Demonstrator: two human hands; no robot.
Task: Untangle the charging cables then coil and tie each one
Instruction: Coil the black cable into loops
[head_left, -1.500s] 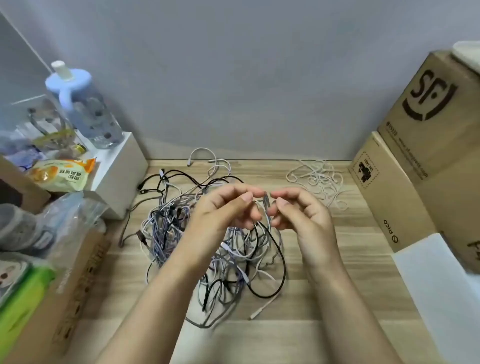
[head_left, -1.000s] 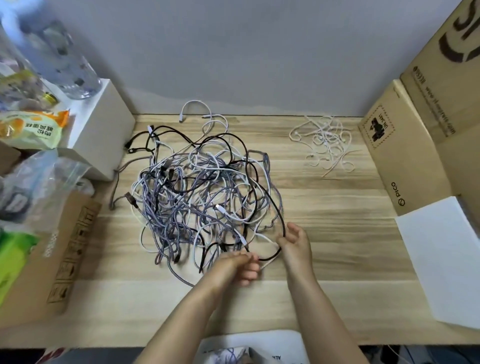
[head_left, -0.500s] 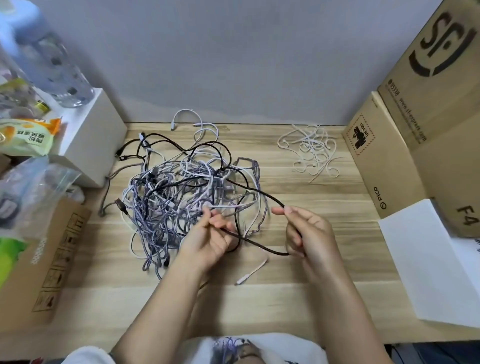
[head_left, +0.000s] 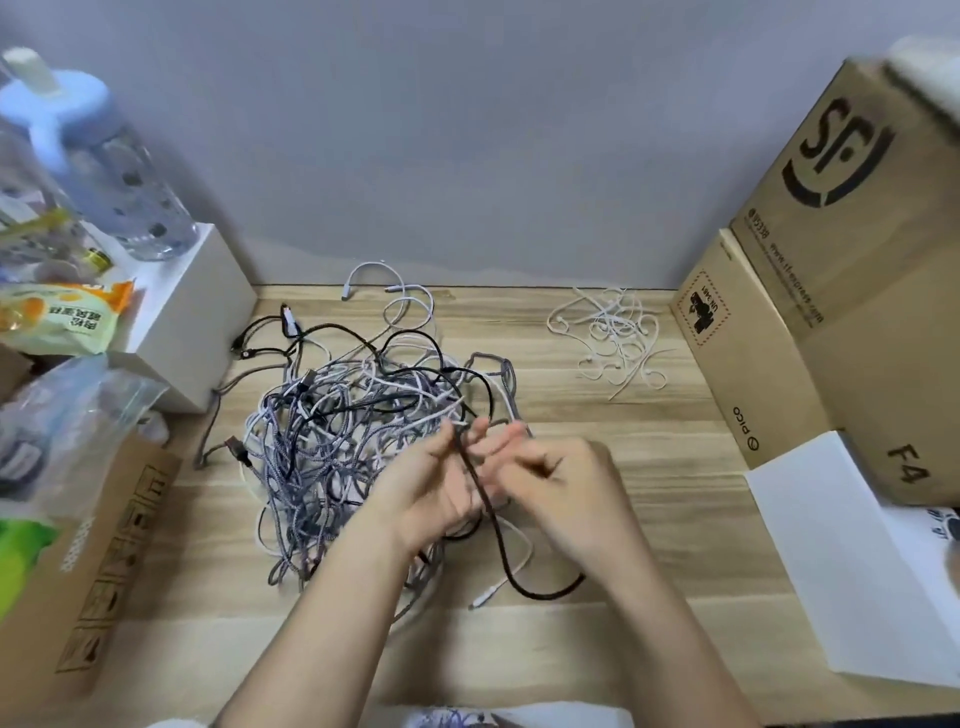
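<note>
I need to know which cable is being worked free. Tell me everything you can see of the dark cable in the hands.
The dark cable looks braided, dark brown to black. It runs up across the left hand, pinched at the fingertips, with the blurred right hand closed beside it. Below the hands it hangs down, curves in a loop over the wooden table and passes under the right wrist. Its upper end runs into the tangled cable pile; no plug is visible.

My tangle of cables (head_left: 358, 441) mixes grey-and-white braid, plain white and black; the cable (head_left: 498, 540) I hold is dark brown-black. The counter (head_left: 649, 467) is pale wood grain, the ties (head_left: 613, 338) white, the boxes (head_left: 831, 291) brown with black print.
</note>
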